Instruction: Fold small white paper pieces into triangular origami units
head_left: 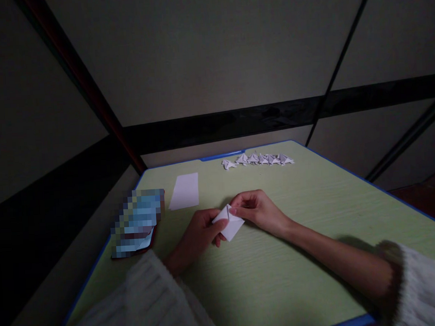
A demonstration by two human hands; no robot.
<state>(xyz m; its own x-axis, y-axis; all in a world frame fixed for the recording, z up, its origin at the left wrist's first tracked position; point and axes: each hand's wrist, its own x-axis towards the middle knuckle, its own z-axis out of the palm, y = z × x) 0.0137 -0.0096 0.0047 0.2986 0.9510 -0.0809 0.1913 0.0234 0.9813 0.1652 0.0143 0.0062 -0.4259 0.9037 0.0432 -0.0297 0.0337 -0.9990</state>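
Note:
Both of my hands hold a small folded piece of white paper just above the pale green table. My left hand pinches its left side with thumb and fingers closed on it. My right hand presses the top fold with its fingertips, fingers curled round the paper's right edge. Both wrists come out of white knitted sleeves.
A flat white sheet lies behind my left hand. A row of several small folded white paper figures stands near the table's far edge. A phone in a dark red case, its screen blurred, lies at the left edge. Dark walls surround the table.

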